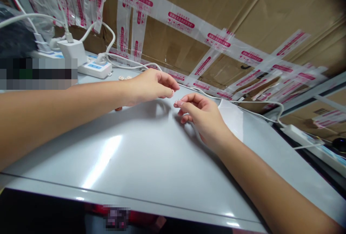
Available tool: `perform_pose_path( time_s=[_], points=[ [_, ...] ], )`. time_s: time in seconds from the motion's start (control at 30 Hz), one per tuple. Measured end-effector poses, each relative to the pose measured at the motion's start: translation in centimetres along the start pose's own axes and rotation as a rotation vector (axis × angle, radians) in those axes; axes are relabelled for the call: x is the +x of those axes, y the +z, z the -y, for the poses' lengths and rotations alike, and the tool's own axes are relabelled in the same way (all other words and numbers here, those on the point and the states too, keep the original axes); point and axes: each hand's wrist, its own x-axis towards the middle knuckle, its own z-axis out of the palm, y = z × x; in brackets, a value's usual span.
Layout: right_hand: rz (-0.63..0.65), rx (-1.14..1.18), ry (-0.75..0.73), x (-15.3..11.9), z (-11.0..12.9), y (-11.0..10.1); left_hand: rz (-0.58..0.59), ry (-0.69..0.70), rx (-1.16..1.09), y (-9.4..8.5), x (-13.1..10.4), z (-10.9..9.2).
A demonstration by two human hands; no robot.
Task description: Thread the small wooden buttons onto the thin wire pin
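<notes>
Above the grey tabletop (140,151), my left hand (154,84) reaches in from the left with thumb and fingers bent toward each other. A small pinkish piece (172,92) shows at its thumb tip, held there. Just right of it and slightly lower, my right hand (198,113) pinches a tiny item (176,103) between thumb and index finger, too small to make out. The two hands are close together but apart. Small light round pieces (124,78) lie behind my left wrist, and a brownish piece (118,109) shows just below it.
A white power strip (94,69) with a charger (71,51) and cables stands at the back left. Taped cardboard (173,43) rises behind the table. A white sheet (231,118) lies beyond my right hand; another power strip (313,147) is at the right.
</notes>
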Motion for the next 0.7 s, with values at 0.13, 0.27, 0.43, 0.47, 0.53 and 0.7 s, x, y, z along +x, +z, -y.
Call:
perform_pose_path(
  time_s=[0.13, 0.27, 0.43, 0.47, 0.53, 0.7],
  points=[
    [0.005, -0.013, -0.004, -0.07, -0.10, -0.07, 0.056, 0.044, -0.124, 0.35, 0.50, 0.98],
    [0.008, -0.023, -0.016, -0.08, -0.23, -0.12, 0.072, 0.050, -0.181, 0.49, 0.61, 1.13],
    [0.017, -0.024, -0.011, -0.06, -0.26, -0.12, 0.096, 0.001, -0.198, 0.54, 0.52, 0.88],
    [0.018, -0.026, -0.012, -0.06, -0.25, -0.13, 0.105, -0.002, -0.211, 0.55, 0.52, 0.88],
    [0.018, -0.032, -0.017, -0.06, -0.24, -0.16, 0.108, 0.006, -0.220, 0.58, 0.51, 0.94],
    [0.009, -0.047, -0.020, -0.02, -0.23, -0.21, 0.092, 0.067, -0.207, 0.50, 0.47, 1.25]
  ],
)
